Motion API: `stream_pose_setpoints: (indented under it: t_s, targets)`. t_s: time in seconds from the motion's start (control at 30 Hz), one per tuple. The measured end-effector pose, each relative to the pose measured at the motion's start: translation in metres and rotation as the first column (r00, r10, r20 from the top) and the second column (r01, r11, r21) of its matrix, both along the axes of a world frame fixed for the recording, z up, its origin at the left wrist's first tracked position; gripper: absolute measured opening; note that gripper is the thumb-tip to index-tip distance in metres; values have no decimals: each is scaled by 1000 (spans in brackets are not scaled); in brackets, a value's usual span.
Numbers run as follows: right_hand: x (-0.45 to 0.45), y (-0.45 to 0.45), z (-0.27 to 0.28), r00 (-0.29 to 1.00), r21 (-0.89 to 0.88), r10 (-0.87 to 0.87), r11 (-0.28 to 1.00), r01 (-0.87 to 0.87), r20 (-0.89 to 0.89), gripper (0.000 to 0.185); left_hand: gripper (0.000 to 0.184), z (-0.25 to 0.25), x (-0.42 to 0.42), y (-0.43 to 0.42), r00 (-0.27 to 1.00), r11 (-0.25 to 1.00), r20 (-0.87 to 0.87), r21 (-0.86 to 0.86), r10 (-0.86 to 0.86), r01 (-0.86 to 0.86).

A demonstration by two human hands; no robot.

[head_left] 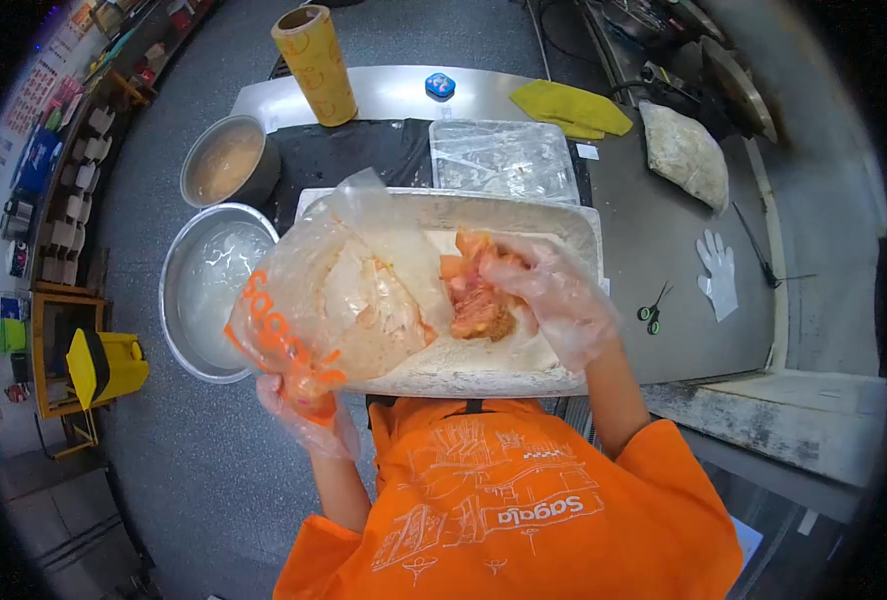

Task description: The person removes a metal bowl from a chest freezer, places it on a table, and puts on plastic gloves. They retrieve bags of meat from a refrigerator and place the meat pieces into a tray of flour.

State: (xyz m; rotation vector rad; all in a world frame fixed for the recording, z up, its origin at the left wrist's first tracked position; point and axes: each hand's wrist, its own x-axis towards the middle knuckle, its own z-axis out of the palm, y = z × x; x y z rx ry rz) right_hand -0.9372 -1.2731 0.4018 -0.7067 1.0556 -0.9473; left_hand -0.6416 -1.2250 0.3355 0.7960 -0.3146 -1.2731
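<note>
A: ok so what are the two hands actually doing here?

B: left hand point(309, 415) has its fingers closed on the bottom corner of a plastic bag point(334, 300), the see-through kind with orange lettering. right hand point(554, 295) has its fingers curled round a chunk of raw meat point(479, 305). thin clear gloves point(586, 315) on both.

A: is the meat in the bag or out?

B: out, right by the open end. can't tell if it's touching the plastic tbh. some pale lumps point(369, 290) show inside the bag, between the two sets of fingers.

A: and underneath?

B: a tray point(554, 212) with white powder point(454, 362) in it, right below the right fingers.

A: anything else around?

B: big metal bowl point(177, 300) just left of the left fingers, and a pot point(264, 175) farther ahead of them. straight ahead of the right fingers, past the tray, there's a flat clear-topped box point(504, 160) on the worktop point(389, 85). scissors point(654, 312) and a loose glove point(719, 275) lie off to the right of those fingers.
</note>
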Motion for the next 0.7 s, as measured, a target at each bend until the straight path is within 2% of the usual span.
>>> stream_pose_setpoints:
  t_s: [0.03,0.07,0.1,0.17,0.2,0.23,0.27,0.3,0.33,0.37,0.4,0.43,0.47,0.5,0.57,0.6,0.63,0.7]
  targets:
    - [-13,-3,-18,958,-177,-51,984,0,-282,36,58,3,-2,-1,995,999,95,25,26,-29]
    - [-19,-3,-29,837,-341,-149,939,-48,-527,29,56,6,-5,-2,981,997,189,52,49,-60]
    - [-9,0,-8,905,-262,-249,951,161,-346,25,51,5,-5,-4,994,998,103,49,-34,29]
    - [-5,7,37,913,-209,-206,968,138,-352,25,43,-8,-5,-4,957,972,-173,-50,-233,227]
    - [-5,9,46,920,-164,-166,980,114,-355,26,43,-19,-7,-1,957,972,-171,-44,-233,229]
    - [-14,1,27,884,-215,-49,975,-59,-466,22,52,-30,-10,2,957,963,-119,6,-266,268]
    - [-13,-1,18,887,-215,-46,975,-61,-460,22,53,-29,-12,-2,913,935,-224,16,-341,354]
    - [-12,-4,12,908,-257,124,936,-241,-400,23,55,-26,-15,-6,855,900,-325,26,-405,436]
    - [-9,-6,4,889,-312,297,858,-409,-348,24,55,-22,-18,-8,860,903,-319,26,-399,428]
    - [-4,-1,-11,888,-316,304,853,-416,-346,24,53,-13,-27,-7,844,868,-330,120,-423,482]
    - [3,9,-32,966,-357,205,900,-250,-160,32,51,-1,-39,-7,827,822,-346,210,-443,529]
    - [8,14,-53,995,-359,97,930,-78,34,42,48,22,-51,-6,884,833,-211,299,-418,465]
    - [6,8,-76,993,-360,111,928,-91,35,42,48,29,-59,-7,890,840,-210,298,-405,453]
    - [-1,-1,-101,958,-314,181,917,-246,-223,54,47,33,-64,-9,902,857,-174,283,-395,430]
    - [1,-1,-102,853,-227,252,894,-386,-457,67,46,34,-69,-12,915,873,-136,277,-379,403]
    - [0,9,-95,950,-253,211,930,-268,-230,80,44,33,-70,-13,914,879,-9,272,-405,392]
    - [2,13,-88,978,-252,178,947,-201,-110,86,42,33,-70,-14,896,883,118,265,-427,387]
    - [8,18,-76,978,-209,152,971,-120,143,95,42,32,-71,-16,896,874,81,276,-437,401]
